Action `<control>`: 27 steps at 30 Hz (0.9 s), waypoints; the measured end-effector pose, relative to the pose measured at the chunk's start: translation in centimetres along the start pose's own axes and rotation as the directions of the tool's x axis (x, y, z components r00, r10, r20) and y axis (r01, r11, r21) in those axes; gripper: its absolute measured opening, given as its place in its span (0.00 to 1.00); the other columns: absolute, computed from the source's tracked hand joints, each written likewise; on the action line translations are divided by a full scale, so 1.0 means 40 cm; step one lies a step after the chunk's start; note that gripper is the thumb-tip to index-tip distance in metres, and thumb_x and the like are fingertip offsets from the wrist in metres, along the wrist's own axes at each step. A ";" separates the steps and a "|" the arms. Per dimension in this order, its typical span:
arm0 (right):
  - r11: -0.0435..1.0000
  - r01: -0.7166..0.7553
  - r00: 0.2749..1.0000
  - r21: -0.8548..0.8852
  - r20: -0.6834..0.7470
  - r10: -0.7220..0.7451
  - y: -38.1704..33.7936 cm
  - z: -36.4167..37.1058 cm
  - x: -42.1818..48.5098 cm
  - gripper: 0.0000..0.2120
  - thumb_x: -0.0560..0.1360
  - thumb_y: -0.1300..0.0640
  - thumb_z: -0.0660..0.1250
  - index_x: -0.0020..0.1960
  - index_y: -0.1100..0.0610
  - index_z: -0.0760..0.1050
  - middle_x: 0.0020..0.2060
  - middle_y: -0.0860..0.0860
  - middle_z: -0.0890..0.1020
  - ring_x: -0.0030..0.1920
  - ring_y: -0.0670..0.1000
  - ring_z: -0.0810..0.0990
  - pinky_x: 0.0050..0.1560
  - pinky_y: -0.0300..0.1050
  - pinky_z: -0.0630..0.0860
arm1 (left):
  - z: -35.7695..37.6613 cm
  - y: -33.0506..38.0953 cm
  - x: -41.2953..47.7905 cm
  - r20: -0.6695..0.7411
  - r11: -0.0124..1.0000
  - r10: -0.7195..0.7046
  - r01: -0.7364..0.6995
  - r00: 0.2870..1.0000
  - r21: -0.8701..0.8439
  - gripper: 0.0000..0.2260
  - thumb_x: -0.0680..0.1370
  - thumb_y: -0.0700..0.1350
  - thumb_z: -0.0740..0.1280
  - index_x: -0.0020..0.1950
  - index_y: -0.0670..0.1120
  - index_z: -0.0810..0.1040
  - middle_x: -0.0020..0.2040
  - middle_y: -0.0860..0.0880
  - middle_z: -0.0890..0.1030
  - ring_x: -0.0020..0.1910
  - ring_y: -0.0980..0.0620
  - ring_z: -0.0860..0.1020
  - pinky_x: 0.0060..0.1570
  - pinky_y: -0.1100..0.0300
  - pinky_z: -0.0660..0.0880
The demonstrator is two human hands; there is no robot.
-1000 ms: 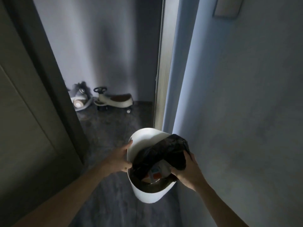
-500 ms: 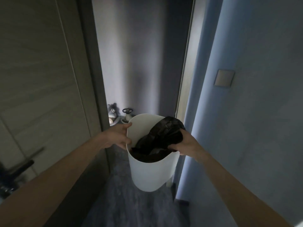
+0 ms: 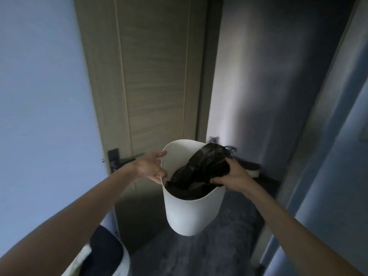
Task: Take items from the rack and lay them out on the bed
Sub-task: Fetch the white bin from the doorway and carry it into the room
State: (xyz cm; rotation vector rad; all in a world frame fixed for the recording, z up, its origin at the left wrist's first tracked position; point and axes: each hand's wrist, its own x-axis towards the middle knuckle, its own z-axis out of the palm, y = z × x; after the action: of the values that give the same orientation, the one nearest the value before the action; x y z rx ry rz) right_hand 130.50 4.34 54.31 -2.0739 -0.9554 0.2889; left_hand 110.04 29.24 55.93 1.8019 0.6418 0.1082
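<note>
The person's right hand is closed in a tight grip on a crumpled black plastic bag, fingers wrapped over the bag at the right side of the rim of a white bin. The bag bulges up above the rim and sinks down into the bin's dark inside. The left hand is spread open, palm against the bin's left outer wall, thumb near the top edge and fingertips touching the side, so the bin is held in the air between both hands, tilted a little toward the viewer.

Just behind the left hand stands a pale wood-grain door with a dark lever handle; the wrist crosses in front of the lever. Right of the door a dim opening shows a grey wall. Behind the right hand a low pale object sits on the floor, too dark to identify. Grey floor lies under the bin. At lower left, dark cloth lies over something white. Blue-lit walls close in on both sides. No rack or bed is in view.
</note>
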 end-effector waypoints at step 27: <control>0.818 0.488 0.480 0.306 0.689 -0.544 -0.546 0.552 -0.834 0.41 0.66 0.53 0.85 0.75 0.52 0.71 0.62 0.43 0.78 0.61 0.49 0.79 0.64 0.48 0.78 | 0.168 -0.449 -1.529 -0.814 0.916 -0.402 0.169 0.419 -0.365 0.46 0.72 0.24 0.72 0.85 0.48 0.60 0.69 0.42 0.79 0.39 0.42 0.89 0.35 0.54 0.85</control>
State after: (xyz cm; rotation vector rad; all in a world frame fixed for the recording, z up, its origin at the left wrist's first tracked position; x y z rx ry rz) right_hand 85.01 1.62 52.70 -1.4445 -1.9996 0.8913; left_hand 54.32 -2.18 52.25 1.2600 1.6147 0.9075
